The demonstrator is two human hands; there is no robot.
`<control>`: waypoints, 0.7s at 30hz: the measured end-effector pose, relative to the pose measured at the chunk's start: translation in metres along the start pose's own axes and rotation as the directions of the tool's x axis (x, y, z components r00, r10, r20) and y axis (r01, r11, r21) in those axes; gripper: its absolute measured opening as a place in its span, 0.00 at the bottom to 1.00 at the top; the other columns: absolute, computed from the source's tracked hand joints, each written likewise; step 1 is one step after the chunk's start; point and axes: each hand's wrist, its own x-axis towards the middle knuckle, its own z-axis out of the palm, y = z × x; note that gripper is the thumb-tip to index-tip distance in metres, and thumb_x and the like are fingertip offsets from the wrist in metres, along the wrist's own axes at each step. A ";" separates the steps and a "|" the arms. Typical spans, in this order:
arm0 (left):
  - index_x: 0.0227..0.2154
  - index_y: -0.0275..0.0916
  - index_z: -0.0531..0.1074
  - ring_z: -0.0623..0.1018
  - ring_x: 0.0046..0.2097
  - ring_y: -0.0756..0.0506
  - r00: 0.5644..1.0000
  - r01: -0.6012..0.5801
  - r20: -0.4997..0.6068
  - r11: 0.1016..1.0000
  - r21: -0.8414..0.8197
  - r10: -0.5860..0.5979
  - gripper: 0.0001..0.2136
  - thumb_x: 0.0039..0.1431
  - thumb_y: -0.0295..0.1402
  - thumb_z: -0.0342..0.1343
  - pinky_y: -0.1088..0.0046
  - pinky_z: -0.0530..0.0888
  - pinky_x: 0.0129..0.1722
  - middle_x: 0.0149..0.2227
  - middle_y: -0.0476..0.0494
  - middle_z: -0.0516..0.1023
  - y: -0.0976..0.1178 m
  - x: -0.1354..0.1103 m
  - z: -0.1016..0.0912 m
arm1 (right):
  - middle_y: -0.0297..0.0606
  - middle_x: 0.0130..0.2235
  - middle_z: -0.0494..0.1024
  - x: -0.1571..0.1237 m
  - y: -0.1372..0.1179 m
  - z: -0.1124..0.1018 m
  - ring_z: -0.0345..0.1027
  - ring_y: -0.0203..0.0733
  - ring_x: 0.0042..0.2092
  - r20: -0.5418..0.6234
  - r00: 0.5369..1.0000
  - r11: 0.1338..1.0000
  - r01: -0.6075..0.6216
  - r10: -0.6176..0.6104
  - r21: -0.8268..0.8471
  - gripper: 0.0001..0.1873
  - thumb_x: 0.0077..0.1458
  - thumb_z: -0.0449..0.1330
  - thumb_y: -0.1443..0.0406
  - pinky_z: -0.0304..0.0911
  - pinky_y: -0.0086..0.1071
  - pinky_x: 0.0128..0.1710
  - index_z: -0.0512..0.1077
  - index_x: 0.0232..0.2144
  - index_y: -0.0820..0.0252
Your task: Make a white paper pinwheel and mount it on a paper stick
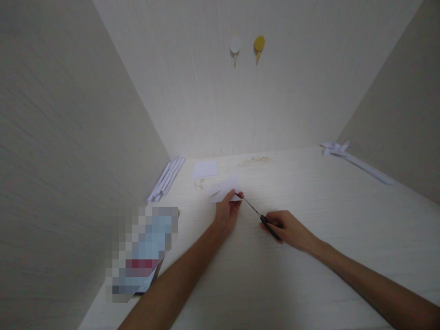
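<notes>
My left hand (pixel 227 213) pinches a white piece of paper (pixel 225 189) just above the pale wooden desk (pixel 309 256), fingers closed on its near edge. My right hand (pixel 287 228) is closed around the black handles of a pair of scissors (pixel 258 214). The thin blades point up and left, and their tip meets the paper's right edge beside my left fingertips. Whether the blades are open on the paper is too small to tell.
A small white paper square (pixel 205 169) lies behind the held paper. Folded white strips (pixel 166 179) lie along the left wall, and more white strips (pixel 357 161) along the right wall. A blurred-out object (pixel 142 254) lies near left. Two hooks, white (pixel 234 47) and yellow (pixel 259 45), hang on the back wall.
</notes>
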 end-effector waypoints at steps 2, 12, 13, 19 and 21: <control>0.24 0.33 0.66 0.73 0.22 0.53 1.000 -0.007 0.004 1.000 0.006 0.007 0.05 0.47 0.18 0.51 0.81 0.70 0.22 0.20 0.49 0.71 0.000 0.000 0.001 | 0.30 0.13 0.60 0.001 0.000 0.000 0.52 0.31 0.16 -0.006 1.000 1.000 0.001 -0.001 -0.010 0.19 0.49 0.49 0.55 0.42 0.26 0.15 0.56 0.14 0.59; 0.23 0.32 0.66 0.73 0.22 0.52 1.000 0.004 0.011 1.000 0.007 -0.004 0.05 0.48 0.18 0.49 0.81 0.70 0.22 0.20 0.47 0.71 0.000 0.000 -0.001 | 0.30 0.13 0.61 -0.001 0.002 0.000 0.53 0.31 0.17 0.033 0.999 1.000 -0.023 0.022 0.017 0.19 0.49 0.49 0.54 0.44 0.25 0.16 0.57 0.15 0.59; 0.23 0.32 0.66 0.73 0.22 0.53 1.000 0.005 0.012 1.000 0.012 -0.005 0.05 0.48 0.18 0.49 0.81 0.70 0.23 0.20 0.47 0.71 0.000 0.000 -0.001 | 0.30 0.13 0.61 -0.001 0.002 0.000 0.53 0.31 0.17 0.037 0.999 0.999 -0.024 0.024 0.023 0.19 0.49 0.49 0.54 0.44 0.25 0.16 0.57 0.15 0.59; 0.23 0.32 0.67 0.73 0.23 0.53 1.000 -0.001 0.030 1.000 0.025 0.001 0.05 0.48 0.18 0.50 0.81 0.70 0.23 0.20 0.47 0.72 0.001 -0.001 0.000 | 0.30 0.13 0.61 0.000 0.002 0.000 0.54 0.31 0.16 0.038 0.999 0.998 -0.027 0.025 0.049 0.19 0.49 0.49 0.54 0.45 0.25 0.16 0.56 0.15 0.59; 0.23 0.32 0.67 0.73 0.23 0.53 0.999 -0.001 0.032 1.000 0.023 0.000 0.05 0.48 0.18 0.50 0.81 0.70 0.23 0.20 0.47 0.72 0.001 -0.001 -0.001 | 0.30 0.13 0.61 0.001 0.002 0.001 0.54 0.31 0.16 0.041 0.999 0.998 -0.026 0.024 0.052 0.19 0.49 0.49 0.54 0.45 0.25 0.16 0.57 0.15 0.59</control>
